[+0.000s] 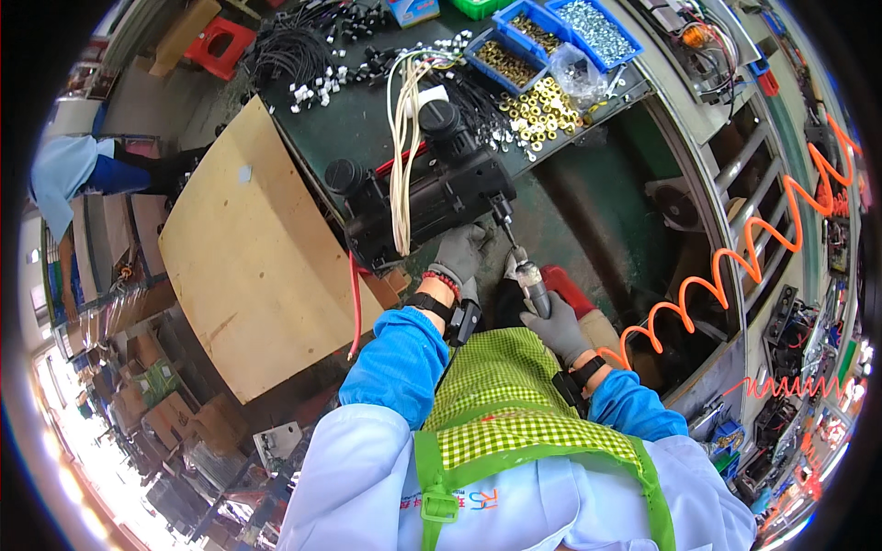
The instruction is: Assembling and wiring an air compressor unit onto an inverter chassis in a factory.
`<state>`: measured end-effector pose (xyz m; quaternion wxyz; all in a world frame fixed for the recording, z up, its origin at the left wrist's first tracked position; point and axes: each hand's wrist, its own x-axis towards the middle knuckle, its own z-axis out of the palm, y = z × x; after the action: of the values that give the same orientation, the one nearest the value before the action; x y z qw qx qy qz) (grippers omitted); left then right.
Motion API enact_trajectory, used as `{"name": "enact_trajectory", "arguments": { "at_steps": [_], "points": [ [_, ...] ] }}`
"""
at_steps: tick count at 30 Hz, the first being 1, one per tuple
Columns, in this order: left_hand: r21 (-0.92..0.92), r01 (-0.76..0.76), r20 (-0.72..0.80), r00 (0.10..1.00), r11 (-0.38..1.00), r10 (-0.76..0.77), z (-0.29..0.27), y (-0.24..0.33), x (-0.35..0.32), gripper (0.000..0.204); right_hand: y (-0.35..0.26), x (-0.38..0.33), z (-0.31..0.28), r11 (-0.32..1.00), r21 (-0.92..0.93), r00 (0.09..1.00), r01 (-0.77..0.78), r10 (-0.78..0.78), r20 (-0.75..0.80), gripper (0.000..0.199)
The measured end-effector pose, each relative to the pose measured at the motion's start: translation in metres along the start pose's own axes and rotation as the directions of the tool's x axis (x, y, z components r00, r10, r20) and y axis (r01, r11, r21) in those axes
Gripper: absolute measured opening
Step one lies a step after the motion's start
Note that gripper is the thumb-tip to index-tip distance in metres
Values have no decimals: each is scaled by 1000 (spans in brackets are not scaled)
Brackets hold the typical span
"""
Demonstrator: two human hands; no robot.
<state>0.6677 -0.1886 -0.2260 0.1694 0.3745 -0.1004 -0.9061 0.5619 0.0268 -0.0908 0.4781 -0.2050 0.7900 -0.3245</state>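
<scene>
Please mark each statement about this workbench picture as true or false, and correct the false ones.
1. The right hand holds a powered screwdriver. True.
2. The left hand is bare. False: it wears a grey glove and rests against the black machine body.
3. The coiled hose at the right is orange. True.
4. The blue bins stand on the plywood board. False: they stand at the far end of the green bench top.
5. Loose brass-coloured washers lie near the bins. True.
</scene>
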Motion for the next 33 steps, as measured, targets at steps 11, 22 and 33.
{"name": "enact_trajectory", "arguments": {
  "at_steps": [11,22,33],
  "points": [
    [-149,231,237,952,961,-192,39,11,-8,20,-4,2,-3,998,-48,999,-38,38,1,50],
    [845,-214,-86,850,490,520,52,-27,34,43,2,-72,-62,978,10,974,-208,208,-94,45],
    [-120,148,248,962,982,-115,35,-12,17,20,-29,-87,-65,973,-6,967,-233,231,-109,39]
  ]
}}
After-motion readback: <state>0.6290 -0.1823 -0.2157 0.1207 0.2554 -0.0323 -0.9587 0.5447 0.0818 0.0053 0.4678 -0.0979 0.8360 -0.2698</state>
